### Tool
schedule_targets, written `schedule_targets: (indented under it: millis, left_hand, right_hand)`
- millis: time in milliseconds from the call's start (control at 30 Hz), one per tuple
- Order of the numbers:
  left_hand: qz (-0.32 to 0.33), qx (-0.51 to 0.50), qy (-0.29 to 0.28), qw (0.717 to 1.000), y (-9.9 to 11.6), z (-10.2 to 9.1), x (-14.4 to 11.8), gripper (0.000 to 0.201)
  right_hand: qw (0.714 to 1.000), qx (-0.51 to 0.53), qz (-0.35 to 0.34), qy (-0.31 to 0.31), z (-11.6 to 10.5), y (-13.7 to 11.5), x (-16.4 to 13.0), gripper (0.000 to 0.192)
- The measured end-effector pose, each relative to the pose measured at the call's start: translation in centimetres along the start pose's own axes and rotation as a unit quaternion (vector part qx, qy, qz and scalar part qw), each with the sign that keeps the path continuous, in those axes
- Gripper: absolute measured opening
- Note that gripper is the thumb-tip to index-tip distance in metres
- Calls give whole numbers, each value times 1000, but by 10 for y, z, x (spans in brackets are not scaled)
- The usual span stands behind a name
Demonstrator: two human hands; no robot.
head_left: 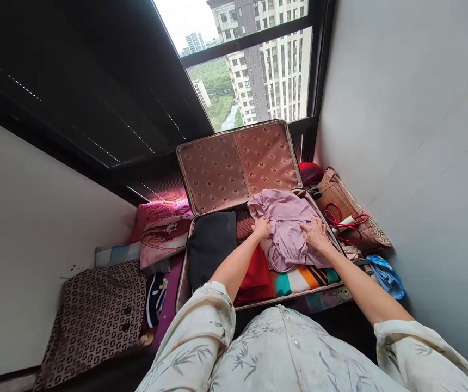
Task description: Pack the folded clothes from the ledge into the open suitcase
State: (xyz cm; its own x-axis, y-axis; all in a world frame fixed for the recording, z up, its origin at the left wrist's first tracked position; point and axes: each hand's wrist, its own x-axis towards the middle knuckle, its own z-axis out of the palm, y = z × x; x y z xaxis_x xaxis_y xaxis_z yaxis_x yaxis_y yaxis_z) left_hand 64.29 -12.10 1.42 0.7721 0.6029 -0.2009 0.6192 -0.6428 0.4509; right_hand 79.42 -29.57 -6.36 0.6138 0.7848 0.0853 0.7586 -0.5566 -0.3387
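A person in a pale bamboo-print top leans over an open suitcase (185, 272) lying on a bed beneath a high-rise window (254, 76), both bare arms stretched into it. The left hand (262, 227) pinches the near left edge of a crumpled lilac garment (285, 228), its fingers closed on a fold of the cloth; the right hand (314, 233) lies flat on the garment's right side, fingers spread and pressing down rather than gripping. The garment sits in the right half of the suitcase's lower shell, on top of a red cloth (256, 277) and a striped teal, orange and white textile (303, 279). A folded black item (211, 245) fills the left half. The patterned pink lid (238, 163) stands upright against the window frame. Just right of the case rests a woven bag (342, 198) with a red cord (340, 222) across it, and a blue item (386, 275) lies nearer the wall. To the left are pink pillows (162, 228) and a brown patterned cushion (95, 316).
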Motion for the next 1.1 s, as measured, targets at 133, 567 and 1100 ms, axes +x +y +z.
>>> schedule_targets:
  millis: [133,567,1100]
  left_hand:
    - [71,-60,-42,995,14,-5,-31,42]
    - [153,2,-79,985,-27,-20,-118,37]
    - [88,243,-100,961,-30,41,-26,77]
  right_hand:
    - [999,8,-23,28,2,4,21,57]
    - [987,34,-145,66,-27,35,-51,38]
    - [994,-98,-46,-20,58,5,-17,69]
